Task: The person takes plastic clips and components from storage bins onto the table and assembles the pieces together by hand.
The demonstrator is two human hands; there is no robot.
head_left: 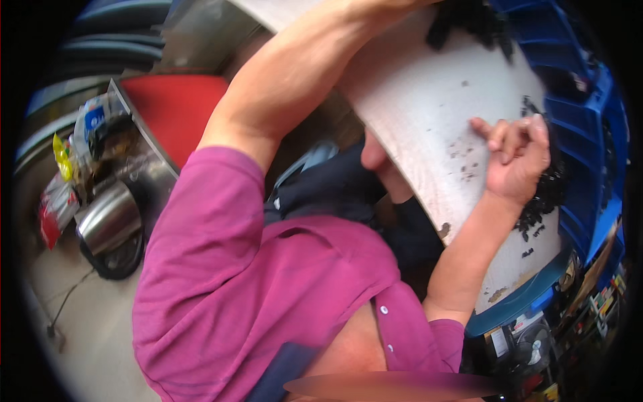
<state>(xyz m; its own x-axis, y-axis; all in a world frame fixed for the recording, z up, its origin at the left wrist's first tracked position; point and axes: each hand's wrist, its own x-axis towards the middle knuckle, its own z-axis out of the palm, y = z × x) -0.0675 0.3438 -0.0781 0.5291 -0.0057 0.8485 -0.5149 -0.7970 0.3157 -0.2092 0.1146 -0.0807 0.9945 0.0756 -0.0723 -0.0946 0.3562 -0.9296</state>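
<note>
My right hand (517, 157) is over the right part of a white tabletop (402, 87). Its fingers are loosely bent and spread apart, and nothing shows in them. Beside it, along the table's right edge, lies a scatter of small black pieces (536, 211), too blurred to name. My left forearm (295, 63) reaches across to the top of the view, where the hand passes out of sight. Near that spot is a heap of larger black pieces (472, 25). Small dark specks (463, 157) dot the table between the two groups.
Blue plastic crates (583, 154) line the table's right side. A dark teal rim (519, 305) curves round its near right corner. At left, a steel kettle (110, 218), plastic bags (63, 161) and a red panel (171, 110) appear. A small fan (534, 350) stands lower right.
</note>
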